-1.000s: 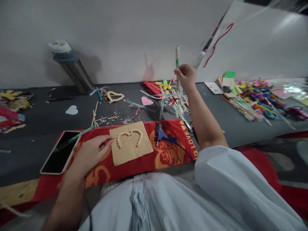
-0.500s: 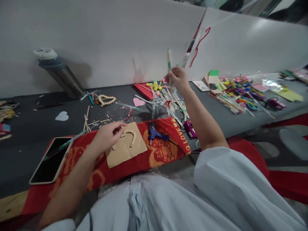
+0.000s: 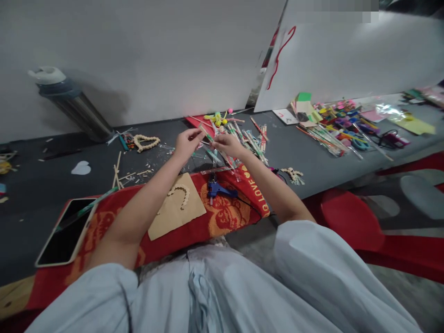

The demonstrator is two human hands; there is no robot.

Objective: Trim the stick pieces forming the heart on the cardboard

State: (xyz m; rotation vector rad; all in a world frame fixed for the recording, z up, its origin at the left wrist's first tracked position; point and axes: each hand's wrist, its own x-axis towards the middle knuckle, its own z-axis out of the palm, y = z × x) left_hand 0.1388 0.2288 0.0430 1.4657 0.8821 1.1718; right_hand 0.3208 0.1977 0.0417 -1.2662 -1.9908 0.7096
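Both hands meet over the middle of the table around slim plastic-wrapped chopsticks [image 3: 206,134] with green print. My left hand [image 3: 187,142] pinches the upper end. My right hand [image 3: 229,144] grips the lower part, its fingers curled in. Below them a blue glue gun [image 3: 222,188] rests on a red towel [image 3: 225,217] with orange patterns. To its left lies a tan paper sheet [image 3: 183,217], bearing a curved row of small pale pieces [image 3: 185,196]. Loose wrapped sticks [image 3: 255,145] are piled beyond my right hand.
A steel bottle [image 3: 74,104] leans at the back left. A phone [image 3: 65,231] sits on the towel's left end. Bare wooden sticks [image 3: 117,171] and a beaded-looking heart [image 3: 147,142] lie left of my hands. Coloured craft supplies [image 3: 343,125] fill the right side, near a red chair [image 3: 350,217].
My right hand has come down and left with the wrapped chopsticks. My left hand has risen from the paper sheet and now grips them too. The view has shifted slightly.
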